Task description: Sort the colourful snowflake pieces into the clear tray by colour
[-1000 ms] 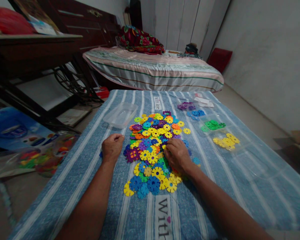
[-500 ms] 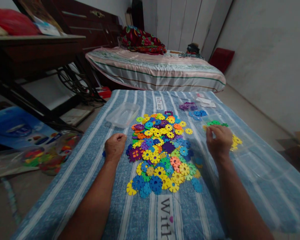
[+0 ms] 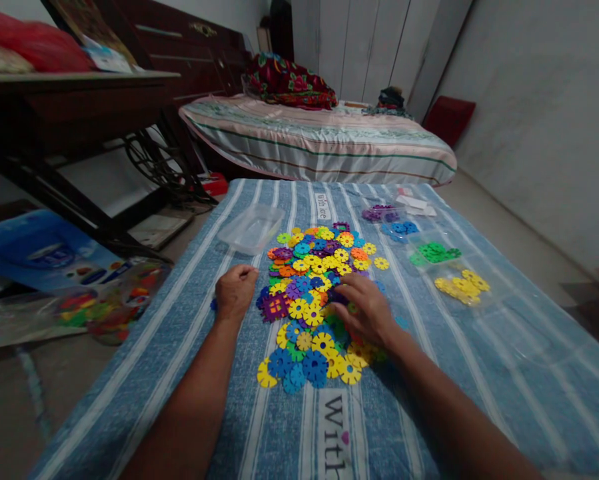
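Many flat, notched plastic discs in yellow, blue, orange, purple and green lie in a loose pile [image 3: 324, 343] on the cloth. My right hand [image 3: 366, 307] is over the pile's right side, thumb and fingers apart and reaching down among the discs. To the left of the pile, my left hand [image 3: 236, 291] rests closed; whatever its fingers hold, if anything, is hidden. A blue piece [image 3: 214, 304] peeks out beside that hand. In the pile's left edge lies a purple square piece [image 3: 276, 306]. Sorted yellow discs [image 3: 462, 287] and green discs [image 3: 435, 253] sit in a clear divided tray at the right.
Further back in the tray are blue discs [image 3: 402, 230] and purple discs [image 3: 380, 213]. A clear plastic box [image 3: 252, 229] stands behind my left hand. The striped blue cloth [image 3: 179, 347] covers the table. A bed [image 3: 324, 143] stands beyond it, a treadle table [image 3: 79, 87] at left.
My right hand has moved left from above the tray's green discs to the pile, and its fingers have spread. My left hand stays closed in about the same place.
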`<move>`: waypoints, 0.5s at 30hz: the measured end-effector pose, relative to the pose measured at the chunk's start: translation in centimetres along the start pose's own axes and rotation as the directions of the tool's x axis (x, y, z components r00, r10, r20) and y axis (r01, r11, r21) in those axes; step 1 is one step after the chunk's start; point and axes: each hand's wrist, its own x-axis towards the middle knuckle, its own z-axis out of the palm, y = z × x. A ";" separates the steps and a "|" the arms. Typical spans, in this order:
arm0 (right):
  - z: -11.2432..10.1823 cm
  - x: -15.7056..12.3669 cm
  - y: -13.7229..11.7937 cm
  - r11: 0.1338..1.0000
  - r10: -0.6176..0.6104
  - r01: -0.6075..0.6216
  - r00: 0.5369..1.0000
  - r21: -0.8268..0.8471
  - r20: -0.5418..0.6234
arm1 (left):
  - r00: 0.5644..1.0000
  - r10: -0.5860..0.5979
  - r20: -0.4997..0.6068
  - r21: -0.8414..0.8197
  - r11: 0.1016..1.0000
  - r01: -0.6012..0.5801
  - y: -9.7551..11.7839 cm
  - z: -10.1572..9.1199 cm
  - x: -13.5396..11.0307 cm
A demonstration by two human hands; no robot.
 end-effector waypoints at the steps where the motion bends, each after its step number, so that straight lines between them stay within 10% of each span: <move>1: 0.6 0.0 -0.9 0.999 -0.033 0.031 0.997 0.028 0.066 | 1.000 0.000 0.000 -0.002 1.000 0.000 -0.1 0.0 0.0; 7: 1.8 -0.2 -2.9 0.999 -0.046 0.039 0.948 0.028 0.316 | 1.000 0.009 0.010 -0.004 1.000 -0.009 0.1 -0.1 -0.3; 15: 2.4 -0.5 -2.7 0.994 -0.095 0.073 0.956 0.087 0.279 | 1.000 -0.025 0.012 0.005 1.000 0.025 0.6 -0.2 -0.4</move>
